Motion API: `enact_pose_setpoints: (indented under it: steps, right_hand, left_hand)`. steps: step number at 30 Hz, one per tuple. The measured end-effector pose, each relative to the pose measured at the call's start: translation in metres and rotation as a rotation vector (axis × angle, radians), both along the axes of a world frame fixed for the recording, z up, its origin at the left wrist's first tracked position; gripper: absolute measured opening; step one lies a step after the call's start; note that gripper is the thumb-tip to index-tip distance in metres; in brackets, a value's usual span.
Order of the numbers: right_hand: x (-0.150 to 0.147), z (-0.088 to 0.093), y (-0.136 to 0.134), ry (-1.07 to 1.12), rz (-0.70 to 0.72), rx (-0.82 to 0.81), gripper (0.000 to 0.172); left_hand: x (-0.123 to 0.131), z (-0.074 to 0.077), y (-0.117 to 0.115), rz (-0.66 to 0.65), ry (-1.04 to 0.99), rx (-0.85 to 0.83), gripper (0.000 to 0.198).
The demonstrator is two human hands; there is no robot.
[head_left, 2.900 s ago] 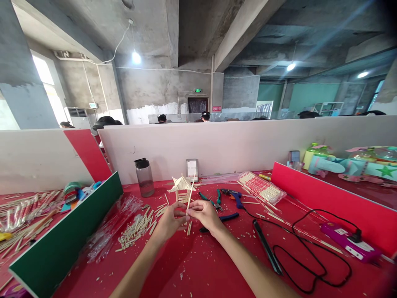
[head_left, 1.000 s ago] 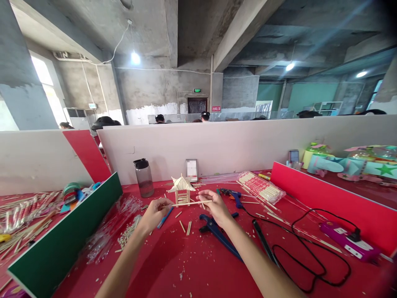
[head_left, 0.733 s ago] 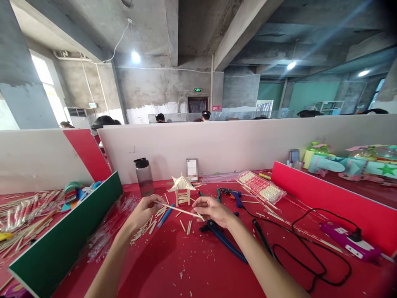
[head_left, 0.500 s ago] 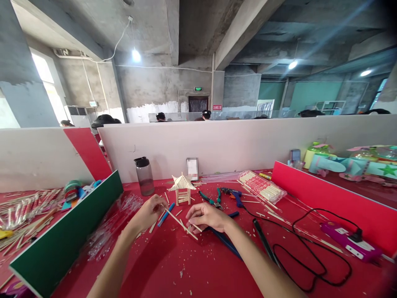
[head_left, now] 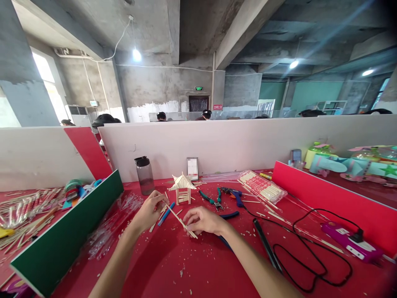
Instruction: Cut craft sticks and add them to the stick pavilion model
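My left hand [head_left: 154, 209] pinches the upper end of a thin wooden stick [head_left: 176, 216] that slants down to the right. At the stick's lower end my right hand [head_left: 200, 220] has its fingers closed on a short stick piece, mostly hidden by the fingers and lying close along the long stick. Just beyond both hands stands a small stick pavilion [head_left: 182, 188] with a peaked roof. A blue pen [head_left: 166, 214] and some loose sticks lie beside my left hand.
Green-handled pliers [head_left: 211, 199], a glue gun [head_left: 237, 196] and bundled sticks [head_left: 263, 186] lie beyond my right hand. A bottle [head_left: 144, 176] stands back left. A black cable and purple power strip [head_left: 350, 242] are at right.
My right hand has shifted slightly left. The short piece, which crossed the long stick at an angle, now lies nearly along it. My left hand has risen a little.
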State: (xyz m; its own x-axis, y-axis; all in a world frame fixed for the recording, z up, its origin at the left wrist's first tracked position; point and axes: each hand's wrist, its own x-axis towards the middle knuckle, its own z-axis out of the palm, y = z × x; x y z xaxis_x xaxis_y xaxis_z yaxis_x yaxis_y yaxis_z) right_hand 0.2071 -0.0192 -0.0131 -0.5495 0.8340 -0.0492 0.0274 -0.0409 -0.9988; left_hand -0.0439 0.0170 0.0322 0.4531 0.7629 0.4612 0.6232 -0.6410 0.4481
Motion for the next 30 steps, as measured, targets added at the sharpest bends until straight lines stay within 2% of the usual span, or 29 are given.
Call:
enact_pose_setpoints:
  steps: [3, 7, 12, 15, 22, 26, 30]
  right_hand:
    - [-0.001, 0.003, -0.001, 0.010, -0.038, 0.016, 0.049]
    - [-0.001, 0.008, 0.002, 0.115, -0.195, 0.069, 0.049]
    - [0.000, 0.014, 0.008, 0.376, -0.421, 0.053, 0.048]
    - [-0.002, 0.017, 0.009, 0.463, -0.517, 0.021, 0.047]
    - [-0.010, 0.016, 0.006, 0.575, -0.554, 0.000, 0.046]
    - [-0.010, 0.014, 0.006, 0.528, -0.540, -0.001, 0.046]
    - [-0.009, 0.011, 0.007, 0.496, -0.534, 0.001, 0.046]
  left_hand:
    - [0.005, -0.001, -0.001, 0.035, -0.087, 0.021, 0.026]
    - [0.018, -0.004, -0.008, 0.074, -0.252, 0.027, 0.043]
    - [0.041, -0.011, -0.022, -0.157, -0.198, -0.030, 0.040]
    - [0.053, -0.019, -0.027, -0.217, -0.127, -0.010, 0.043]
    - [0.065, -0.039, -0.026, -0.158, -0.145, 0.143, 0.038]
    - [0.066, -0.045, -0.024, -0.135, -0.159, 0.210, 0.032]
    - [0.065, -0.049, -0.021, -0.129, -0.195, 0.206, 0.026]
